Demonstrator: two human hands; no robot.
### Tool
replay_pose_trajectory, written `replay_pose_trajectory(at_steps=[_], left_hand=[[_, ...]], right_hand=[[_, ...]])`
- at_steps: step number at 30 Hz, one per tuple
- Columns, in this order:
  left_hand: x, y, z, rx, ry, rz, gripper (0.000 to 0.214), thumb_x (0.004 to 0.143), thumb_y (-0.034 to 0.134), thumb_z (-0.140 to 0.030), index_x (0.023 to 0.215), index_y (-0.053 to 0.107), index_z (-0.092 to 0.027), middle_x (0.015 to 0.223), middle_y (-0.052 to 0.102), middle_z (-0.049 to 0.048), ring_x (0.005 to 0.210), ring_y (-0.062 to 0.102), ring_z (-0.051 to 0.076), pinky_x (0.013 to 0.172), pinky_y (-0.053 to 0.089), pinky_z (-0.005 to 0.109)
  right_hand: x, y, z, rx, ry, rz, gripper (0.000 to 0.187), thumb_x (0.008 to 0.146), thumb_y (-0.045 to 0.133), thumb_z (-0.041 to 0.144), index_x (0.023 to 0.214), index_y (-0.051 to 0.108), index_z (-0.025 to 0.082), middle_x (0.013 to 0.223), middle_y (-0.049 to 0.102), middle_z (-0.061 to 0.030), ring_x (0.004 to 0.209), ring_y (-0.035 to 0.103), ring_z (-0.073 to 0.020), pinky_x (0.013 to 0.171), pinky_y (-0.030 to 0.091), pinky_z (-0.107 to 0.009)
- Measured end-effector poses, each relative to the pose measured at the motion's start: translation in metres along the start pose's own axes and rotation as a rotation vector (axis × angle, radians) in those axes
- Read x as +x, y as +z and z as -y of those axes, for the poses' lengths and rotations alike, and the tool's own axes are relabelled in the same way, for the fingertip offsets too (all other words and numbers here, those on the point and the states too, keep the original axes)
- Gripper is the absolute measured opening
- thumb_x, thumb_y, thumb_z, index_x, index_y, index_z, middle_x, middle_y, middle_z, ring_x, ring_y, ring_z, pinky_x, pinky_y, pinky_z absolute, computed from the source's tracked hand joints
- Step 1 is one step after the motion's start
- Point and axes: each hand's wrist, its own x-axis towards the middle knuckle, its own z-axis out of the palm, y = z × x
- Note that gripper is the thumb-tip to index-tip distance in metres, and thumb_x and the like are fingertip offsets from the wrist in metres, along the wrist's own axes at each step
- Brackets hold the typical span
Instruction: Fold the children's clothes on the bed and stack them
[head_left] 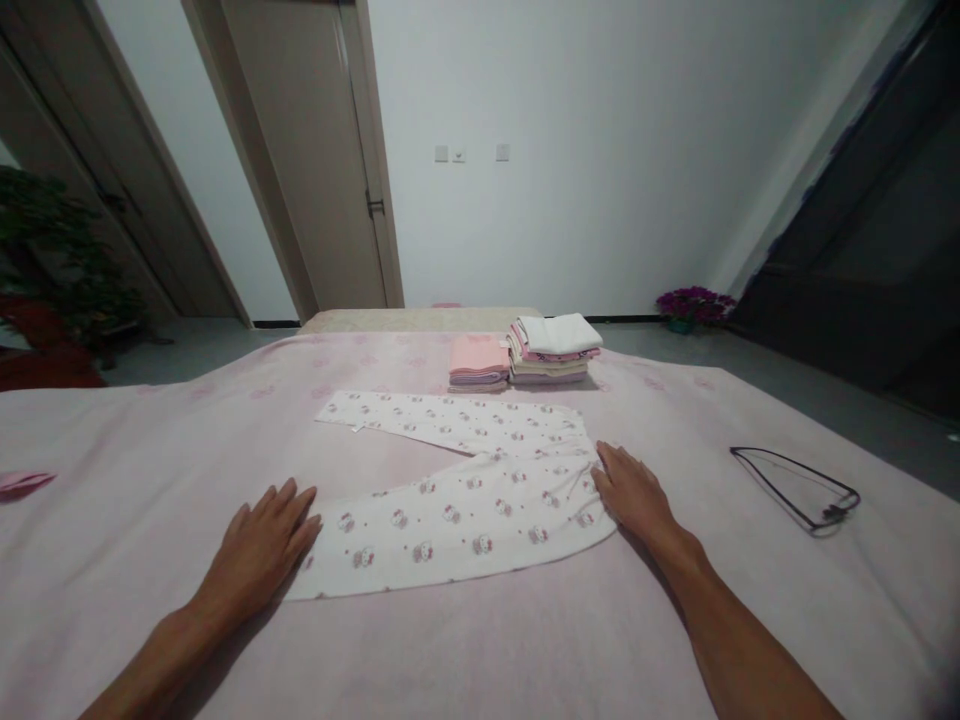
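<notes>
A pair of white patterned trousers [457, 500] lies flat on the pink bed cover [150, 470], legs spread apart toward the left. My left hand [262, 545] rests flat, fingers stretched out, on the end of the nearer leg. At the waist end on the right, my right hand [632, 492] lies flat with its fingers together on the cloth. Neither hand holds anything.
Two stacks of folded clothes, a pink one [478, 362] and a white-topped one [553, 348], stand at the bed's far side. A black wire hanger [799, 485] lies on the right. A pink item [22, 483] shows at the left edge. Doors, a plant and flowers stand beyond.
</notes>
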Motion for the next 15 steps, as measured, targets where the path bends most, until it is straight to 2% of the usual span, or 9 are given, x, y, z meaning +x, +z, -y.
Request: replay_pose_trajectory(at_steps=[3, 6, 9, 11, 13, 15], left_hand=[[0.02, -0.005, -0.035, -0.172, 0.126, -0.1, 0.049, 0.101, 0.035, -0.041, 0.139, 0.057, -0.02, 0.153, 0.048, 0.0117, 0.144, 0.039, 0.031, 0.117, 0.034, 0.054], [0.039, -0.017, -0.097, -0.397, 0.328, -0.129, 0.045, 0.102, 0.034, -0.042, 0.137, 0.058, -0.024, 0.152, 0.049, 0.0069, 0.142, 0.044, 0.024, 0.116, 0.041, 0.043], [0.055, -0.031, -0.17, -0.534, 0.594, -0.037, 0.047, 0.104, 0.031, -0.038, 0.145, 0.049, -0.025, 0.157, 0.043, 0.0069, 0.145, 0.039, 0.022, 0.117, 0.04, 0.043], [0.066, -0.037, -0.213, -0.551, 0.707, 0.042, 0.052, 0.103, 0.035, -0.042, 0.15, 0.042, -0.021, 0.16, 0.037, 0.01, 0.148, 0.034, 0.024, 0.12, 0.035, 0.045], [0.074, -0.038, -0.244, -0.525, 0.746, 0.099, 0.059, 0.101, 0.04, -0.047, 0.153, 0.037, -0.02, 0.162, 0.03, 0.0128, 0.151, 0.026, 0.028, 0.122, 0.028, 0.05], [0.079, -0.036, -0.262, -0.484, 0.737, 0.148, 0.064, 0.099, 0.043, -0.051, 0.155, 0.033, -0.022, 0.164, 0.024, 0.0131, 0.152, 0.021, 0.031, 0.123, 0.022, 0.054]], right_hand=[[-0.004, -0.013, 0.011, -0.016, 0.042, -0.041, 0.054, 0.098, 0.034, 0.033, 0.146, 0.044, 0.012, 0.139, 0.057, -0.0191, 0.123, 0.054, -0.0331, 0.099, 0.043, -0.046], [-0.009, -0.023, 0.019, -0.075, 0.107, -0.028, 0.056, 0.099, 0.037, 0.041, 0.143, 0.046, 0.009, 0.129, 0.061, -0.0225, 0.113, 0.058, -0.0364, 0.088, 0.046, -0.047], [-0.012, -0.026, 0.025, -0.087, 0.123, 0.003, 0.058, 0.1, 0.036, 0.044, 0.144, 0.043, 0.008, 0.127, 0.06, -0.0241, 0.107, 0.063, -0.0358, 0.08, 0.048, -0.045], [-0.012, -0.026, 0.027, -0.067, 0.134, 0.026, 0.056, 0.101, 0.034, 0.045, 0.144, 0.043, 0.011, 0.125, 0.062, -0.0229, 0.104, 0.066, -0.0334, 0.078, 0.048, -0.042], [-0.01, -0.025, 0.024, -0.036, 0.141, 0.066, 0.053, 0.101, 0.033, 0.047, 0.142, 0.045, 0.014, 0.118, 0.067, -0.0199, 0.101, 0.068, -0.0313, 0.077, 0.048, -0.04], [-0.008, -0.025, 0.018, -0.014, 0.155, 0.109, 0.052, 0.101, 0.033, 0.049, 0.139, 0.048, 0.017, 0.11, 0.071, -0.0179, 0.098, 0.069, -0.0312, 0.077, 0.047, -0.04]])
